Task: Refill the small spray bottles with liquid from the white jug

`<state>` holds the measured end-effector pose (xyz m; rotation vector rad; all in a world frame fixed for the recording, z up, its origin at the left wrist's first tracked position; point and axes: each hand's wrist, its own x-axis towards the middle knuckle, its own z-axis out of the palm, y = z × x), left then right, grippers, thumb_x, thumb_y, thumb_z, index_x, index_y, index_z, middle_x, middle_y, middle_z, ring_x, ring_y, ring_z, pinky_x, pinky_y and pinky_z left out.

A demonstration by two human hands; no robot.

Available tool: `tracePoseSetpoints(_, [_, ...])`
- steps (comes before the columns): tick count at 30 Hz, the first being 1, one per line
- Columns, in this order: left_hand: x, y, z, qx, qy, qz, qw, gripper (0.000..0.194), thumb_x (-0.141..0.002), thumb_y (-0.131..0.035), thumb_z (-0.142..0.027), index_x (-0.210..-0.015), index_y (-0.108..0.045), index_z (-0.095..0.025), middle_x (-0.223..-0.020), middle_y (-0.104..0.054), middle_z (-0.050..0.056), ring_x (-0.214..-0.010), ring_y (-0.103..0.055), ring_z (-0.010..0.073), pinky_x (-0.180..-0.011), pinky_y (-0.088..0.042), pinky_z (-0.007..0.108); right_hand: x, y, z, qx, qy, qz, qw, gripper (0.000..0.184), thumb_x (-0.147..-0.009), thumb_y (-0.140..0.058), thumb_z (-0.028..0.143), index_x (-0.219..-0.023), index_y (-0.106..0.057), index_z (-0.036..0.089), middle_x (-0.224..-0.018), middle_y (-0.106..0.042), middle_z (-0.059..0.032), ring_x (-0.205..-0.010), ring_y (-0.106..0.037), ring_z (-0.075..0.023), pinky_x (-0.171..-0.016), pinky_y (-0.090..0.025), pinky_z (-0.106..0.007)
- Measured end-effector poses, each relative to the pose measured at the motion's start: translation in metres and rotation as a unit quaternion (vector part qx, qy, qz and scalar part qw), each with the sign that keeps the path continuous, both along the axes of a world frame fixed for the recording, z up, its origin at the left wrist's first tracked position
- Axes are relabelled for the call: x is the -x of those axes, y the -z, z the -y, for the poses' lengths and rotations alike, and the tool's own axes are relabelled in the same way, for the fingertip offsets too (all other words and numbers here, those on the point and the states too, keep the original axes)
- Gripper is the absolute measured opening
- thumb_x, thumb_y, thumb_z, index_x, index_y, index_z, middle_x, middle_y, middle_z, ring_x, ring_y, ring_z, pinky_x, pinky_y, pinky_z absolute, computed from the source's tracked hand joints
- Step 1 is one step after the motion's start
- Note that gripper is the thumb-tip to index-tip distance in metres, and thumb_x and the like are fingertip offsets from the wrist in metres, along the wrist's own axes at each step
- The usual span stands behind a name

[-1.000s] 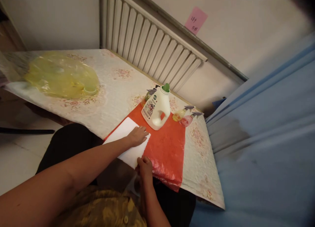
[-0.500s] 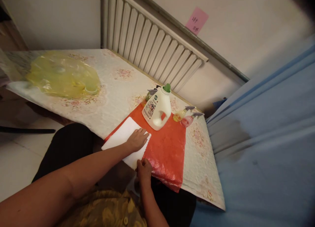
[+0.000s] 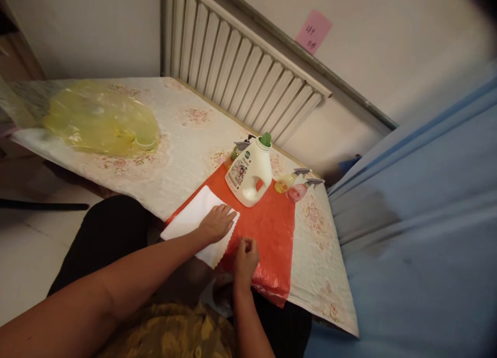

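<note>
My left hand (image 3: pixel 217 223) lies flat, fingers stretched out, on a folded white cloth (image 3: pixel 204 202) with a scalloped right edge. Under part of the cloth is a red plastic sheet or bag (image 3: pixel 267 233) that hangs over the table's front edge. Just right of the cloth, over the red plastic, my right hand (image 3: pixel 247 252) is closed in a loose fist, with nothing visible in it. A cream detergent jug (image 3: pixel 252 171) stands upright on the red plastic beyond my hands. Something green (image 3: pixel 265 139) sits in its mouth.
A green spray bottle (image 3: pixel 236 151) is partly hidden behind the jug. Yellow (image 3: pixel 285 183) and pink (image 3: pixel 297 192) spray bottles stand to its right. A yellow plastic bag (image 3: pixel 101 119) lies on the flowered tablecloth (image 3: pixel 174 156). A radiator (image 3: pixel 233 62) and blue curtain (image 3: pixel 411 218) border the table.
My right hand has left the cloth's near corner and moved right and slightly forward over the red plastic. The left hand stays flat on the cloth.
</note>
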<state>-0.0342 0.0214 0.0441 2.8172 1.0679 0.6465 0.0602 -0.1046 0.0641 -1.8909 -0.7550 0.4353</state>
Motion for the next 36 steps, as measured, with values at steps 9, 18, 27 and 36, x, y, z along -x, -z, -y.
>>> tracePoseSetpoints(9, [-0.001, -0.004, -0.002, 0.031, -0.001, -0.007, 0.999, 0.018, -0.095, -0.055, -0.029, -0.11, -0.063, -0.023, -0.107, -0.06, 0.01, -0.099, -0.051, 0.0274, -0.082, -0.037, 0.04, 0.037, 0.007, -0.07, -0.155, 0.018, -0.086, 0.984, 0.029, -0.089, -0.037, 0.036, -0.105, -0.056, 0.02, -0.093, -0.066, -0.0075, -0.076, -0.062, -0.0162, -0.074, -0.051, -0.027])
tracePoseSetpoints(18, [-0.004, 0.001, -0.006, 0.027, 0.003, -0.016, 0.999, 0.015, -0.097, -0.053, -0.026, -0.108, -0.063, -0.022, -0.105, -0.061, 0.01, -0.098, -0.051, 0.0265, -0.08, -0.037, 0.039, 0.035, 0.033, -0.08, -0.149, 0.054, 0.037, 0.987, 0.029, -0.09, -0.036, 0.033, -0.101, -0.06, 0.019, -0.101, -0.067, -0.0128, -0.095, -0.063, -0.021, -0.087, -0.05, -0.032])
tracePoseSetpoints(27, [0.004, -0.018, -0.033, 0.183, 0.045, -0.018, 0.982, 0.024, -0.093, -0.05, -0.016, -0.111, -0.066, -0.019, -0.11, -0.066, 0.01, -0.101, -0.059, 0.0239, -0.089, -0.045, 0.036, 0.029, 0.053, -0.087, -0.12, 0.045, 0.109, 0.986, 0.034, -0.093, -0.031, 0.022, -0.108, -0.061, 0.016, -0.104, -0.07, -0.0143, -0.093, -0.067, -0.0208, -0.085, -0.051, -0.032])
tracePoseSetpoints(36, [0.042, -0.034, -0.046, 0.207, -0.065, 0.056, 0.975, 0.035, -0.093, -0.048, -0.015, -0.126, -0.06, -0.015, -0.133, -0.062, 0.011, -0.125, -0.053, 0.0231, -0.11, -0.038, 0.034, 0.037, 0.052, -0.092, -0.085, -0.033, 0.224, 0.97, 0.039, -0.084, -0.037, 0.008, -0.107, -0.068, 0.011, -0.115, -0.068, -0.0195, -0.109, -0.058, -0.0299, -0.102, -0.04, -0.045])
